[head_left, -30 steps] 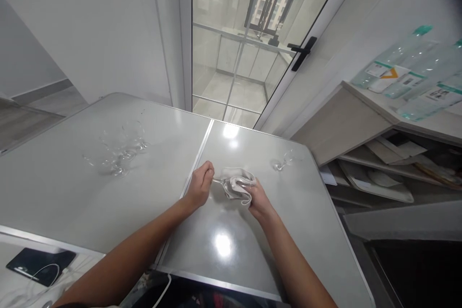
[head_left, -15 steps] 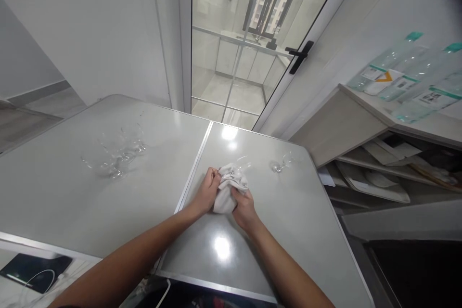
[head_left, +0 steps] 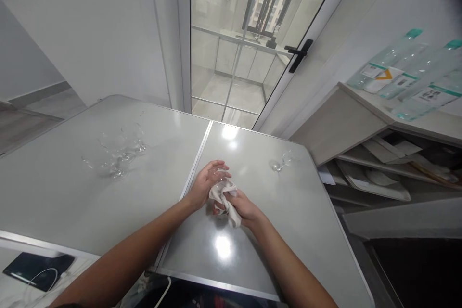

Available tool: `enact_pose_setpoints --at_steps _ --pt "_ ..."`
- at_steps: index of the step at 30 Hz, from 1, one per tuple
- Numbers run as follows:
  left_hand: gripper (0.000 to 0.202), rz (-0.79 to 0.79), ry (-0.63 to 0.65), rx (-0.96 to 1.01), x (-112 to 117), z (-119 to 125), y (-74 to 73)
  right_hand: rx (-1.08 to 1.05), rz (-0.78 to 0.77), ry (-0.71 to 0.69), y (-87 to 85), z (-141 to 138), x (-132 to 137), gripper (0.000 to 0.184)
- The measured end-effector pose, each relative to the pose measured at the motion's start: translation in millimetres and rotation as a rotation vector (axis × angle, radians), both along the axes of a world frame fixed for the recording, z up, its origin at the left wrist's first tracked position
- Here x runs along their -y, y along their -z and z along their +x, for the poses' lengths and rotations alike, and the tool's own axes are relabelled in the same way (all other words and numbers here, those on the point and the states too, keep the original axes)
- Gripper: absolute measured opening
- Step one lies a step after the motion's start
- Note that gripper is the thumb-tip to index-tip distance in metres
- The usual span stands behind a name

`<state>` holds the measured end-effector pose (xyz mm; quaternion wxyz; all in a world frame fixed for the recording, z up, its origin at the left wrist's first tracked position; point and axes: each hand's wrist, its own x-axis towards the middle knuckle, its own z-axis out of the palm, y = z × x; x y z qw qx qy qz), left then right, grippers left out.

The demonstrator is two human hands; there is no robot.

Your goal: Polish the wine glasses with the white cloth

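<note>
Over the middle of a white table (head_left: 274,231), my left hand (head_left: 205,184) curls round a clear stemmed glass (head_left: 218,173), its fingers wrapped over the bowl. My right hand (head_left: 242,208) is closed on a small white cloth (head_left: 224,198) that is bunched against the glass. A second clear glass (head_left: 282,162) lies on the table to the right of my hands. A cluster of several clear glasses (head_left: 119,154) stands on the left half of the table.
A glass door with a black handle (head_left: 298,53) stands behind the table. Shelves with papers (head_left: 378,173) and plastic bottles (head_left: 397,67) are at the right. A dark tablet with a white cable (head_left: 36,269) lies below the table's left front edge.
My left hand has shifted from the stem to wrap round the bowl. My right hand has dropped toward me with the cloth, which now bunches lower against the glass.
</note>
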<state>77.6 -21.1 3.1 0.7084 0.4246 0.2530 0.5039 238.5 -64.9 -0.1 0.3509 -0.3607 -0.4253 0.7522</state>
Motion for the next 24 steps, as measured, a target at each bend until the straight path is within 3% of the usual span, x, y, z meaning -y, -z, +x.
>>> enact_pose_setpoints --at_steps 4,6,7,11,12,14,16,18,19,22,24 --pt "0.048 0.099 -0.151 -0.129 3.3 2.5 -0.5 0.508 0.447 0.284 -2.7 -8.2 2.6 0.018" --pt "0.049 0.122 -0.177 -0.118 4.6 2.6 -0.3 0.599 0.527 0.357 -4.0 -7.4 2.4 0.014" --pt "0.049 0.115 -0.169 -0.096 4.9 2.3 0.1 0.543 0.480 0.323 -4.9 -5.9 2.1 0.016" --pt "0.054 0.017 -0.056 0.035 4.2 1.3 2.4 0.014 0.075 -0.072 -8.6 0.6 1.2 0.041" --pt "0.054 -0.001 -0.050 0.050 3.8 1.3 2.9 -0.051 0.025 -0.116 -9.3 0.8 1.2 0.044" --pt "0.053 0.010 -0.092 0.013 3.0 1.6 3.4 0.026 0.075 -0.043 -9.9 -1.3 1.5 0.039" --pt "0.051 0.063 -0.165 -0.058 2.2 1.9 3.4 0.257 0.236 0.191 -9.7 -5.2 2.4 0.030" --pt "0.052 0.086 -0.190 -0.089 1.7 2.7 2.6 0.381 0.324 0.330 -9.1 -7.8 3.3 0.026" --pt "0.051 0.063 -0.183 -0.075 1.6 3.3 1.9 0.346 0.290 0.315 -8.9 -7.8 3.4 0.027" --pt "0.049 -0.072 -0.107 0.024 1.6 5.3 -1.0 0.008 0.037 0.007 -8.8 -3.2 2.3 0.039" --pt "0.051 -0.109 -0.069 0.057 1.8 6.2 -2.6 -0.114 -0.032 -0.119 -8.5 -0.5 1.2 0.044"
